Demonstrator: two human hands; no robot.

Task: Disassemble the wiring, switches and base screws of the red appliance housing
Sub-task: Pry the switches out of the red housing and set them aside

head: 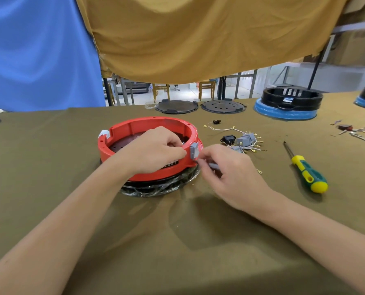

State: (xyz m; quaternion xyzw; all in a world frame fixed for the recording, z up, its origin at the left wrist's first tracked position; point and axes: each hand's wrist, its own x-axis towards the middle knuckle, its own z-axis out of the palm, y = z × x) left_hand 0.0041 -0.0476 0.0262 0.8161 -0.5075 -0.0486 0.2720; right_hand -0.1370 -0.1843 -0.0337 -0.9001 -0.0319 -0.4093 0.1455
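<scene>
Head view: my left hand (156, 149) curls over the near rim of the round red plastic housing (147, 133) on the olive tabletop (177, 231), thumb beside the grey switch (194, 150); my right hand (228, 169) pinches a grey tool (214, 166) just below that switch.

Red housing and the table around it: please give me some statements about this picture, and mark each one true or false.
1. The screwdriver is held in the right hand. False: it lies on the table.
2. The left hand rests on the red housing. True.
3. A grey switch sits at the housing's rim. True.
4. The removed switches and wires lie left of the housing. False: right.
</scene>
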